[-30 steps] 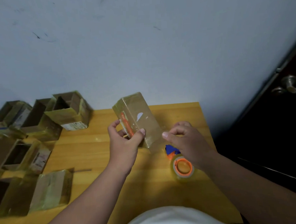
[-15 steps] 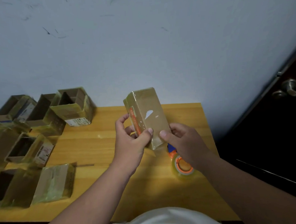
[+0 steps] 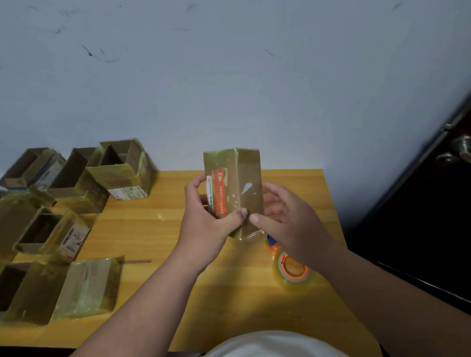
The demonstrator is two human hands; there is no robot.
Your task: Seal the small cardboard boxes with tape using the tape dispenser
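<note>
Taped box held upright above the desk, both hands on it.
The box (image 3: 233, 191) stands on end, seemingly for checking its seams; the left hand (image 3: 206, 221) and right hand (image 3: 285, 222) each keep a curled grip on it. The tape dispenser (image 3: 292, 268) lies just below; open boxes (image 3: 64, 194) crowd the desk (image 3: 236, 297) left, bare wood lies nearer.
</note>
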